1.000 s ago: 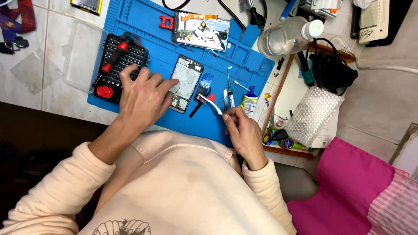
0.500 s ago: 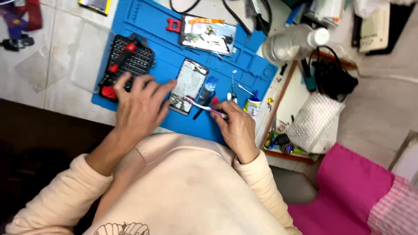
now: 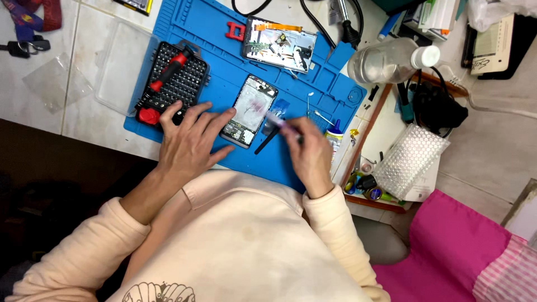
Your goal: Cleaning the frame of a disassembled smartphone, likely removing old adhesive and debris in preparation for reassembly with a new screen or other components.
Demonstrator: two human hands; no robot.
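Head view: opened phone [image 3: 250,110] lies on blue work mat [image 3: 212,33], near mat centre, long axis tilted a bit, top end pointing up-right. Back is off; inside shows a pale, slightly pinkish plate in a dark frame, with small board parts along the lower end. Left hand [image 3: 187,144] lies flat on the mat, fingers spread, fingertips touching the phone's lower left edge and pinning it. Nothing is gripped in that hand. Right hand [image 3: 310,154] is curled closed around a thin tool [image 3: 278,121], which is blurred; its pale tip points at the phone's right edge, can't tell if it touches. Black spudger-like stick [image 3: 267,142] lies on the mat just under that tool, between phone and right hand. Small blue piece [image 3: 281,106] sits just right of the phone.

Black bit set tray [image 3: 182,84] with a red-handled screwdriver [image 3: 168,70] across it sits just left of the phone, partly under the left hand's knuckles. Second opened device [image 3: 278,45] with exposed board lies at the mat's top, well apart from the phone; red clip [image 3: 235,31] beside it. Clear plastic bottle [image 3: 391,60] lies off the mat's right corner. Small glue bottle [image 3: 334,136] stands just right of the right hand. Bubble wrap [image 3: 411,159] further right. Person wears a cream sweatshirt [image 3: 235,240].
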